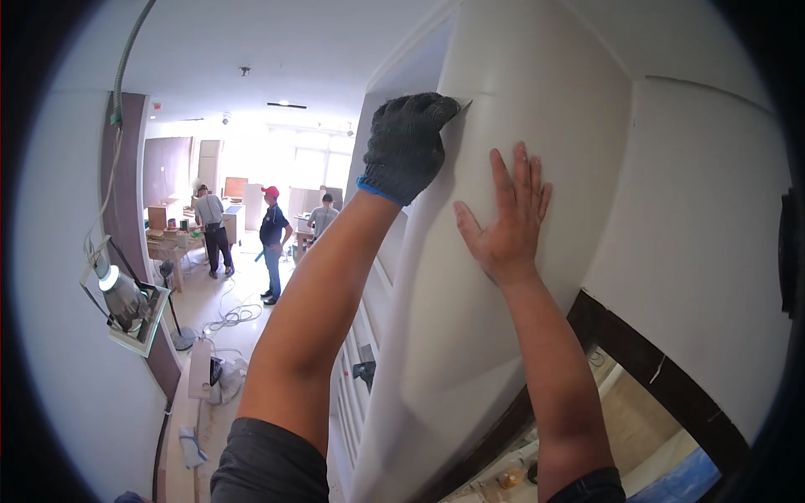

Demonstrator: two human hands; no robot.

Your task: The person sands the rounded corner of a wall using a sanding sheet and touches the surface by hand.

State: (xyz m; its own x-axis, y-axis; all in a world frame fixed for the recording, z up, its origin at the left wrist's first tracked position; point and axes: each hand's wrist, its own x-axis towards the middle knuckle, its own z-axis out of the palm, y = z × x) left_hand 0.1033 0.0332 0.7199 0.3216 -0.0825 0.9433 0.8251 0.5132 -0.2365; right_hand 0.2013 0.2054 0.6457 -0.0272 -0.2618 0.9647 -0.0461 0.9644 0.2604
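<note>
My left hand [408, 147] wears a dark grey knit glove with a blue cuff and is closed around a tool. A pointed blade [465, 107] sticks out past its fingers towards the upper edge of a pale sheet [470, 293]. That smooth, whitish sheet covers the tall panel in front of me, with soft folds low down. Bare and flat, my right hand [516, 214] lies on the sheet to the right of the glove, fingers spread upward. The tool's handle is hidden inside the glove.
At the back left, people [272, 239] stand near a workbench [172, 243]. A lamp [124, 302] hangs at the left from a cable. Coiled cables [235, 315] and bags [226, 381] lie on the floor. A dark-framed opening [662, 369] is at the lower right.
</note>
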